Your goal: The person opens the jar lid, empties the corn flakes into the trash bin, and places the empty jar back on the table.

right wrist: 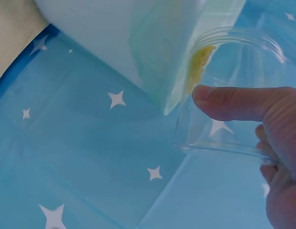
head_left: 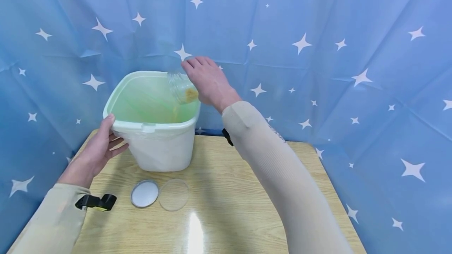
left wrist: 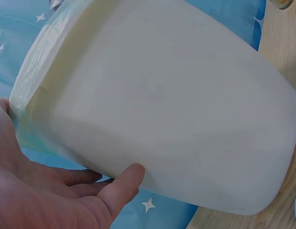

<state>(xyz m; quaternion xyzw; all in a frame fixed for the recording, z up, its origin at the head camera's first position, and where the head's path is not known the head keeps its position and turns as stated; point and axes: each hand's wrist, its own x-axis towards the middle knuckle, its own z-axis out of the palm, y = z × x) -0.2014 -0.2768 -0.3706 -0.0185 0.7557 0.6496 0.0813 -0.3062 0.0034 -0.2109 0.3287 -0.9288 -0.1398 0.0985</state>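
My right hand [head_left: 210, 83] grips a clear jar [right wrist: 229, 62] and holds it tilted over a white bin [head_left: 162, 152], mouth toward the bin's inside. Some yellow, crumbly stuff [right wrist: 199, 67] clings inside the jar, and a little yellow shows below the jar's mouth in the head view. The bin has a pale green liner [head_left: 141, 97] in it. At its near left corner my left hand [head_left: 97, 146] holds the rim, thumb on top and fingers below against the side. The right hand's far fingers are partly hidden behind the jar in the right wrist view.
On the wooden table [head_left: 240, 191] in front of the bin lie a white round lid [head_left: 144, 193] and a clear round disc [head_left: 174, 195], side by side. A blue curtain with white stars [head_left: 360, 77] hangs behind and along both sides.
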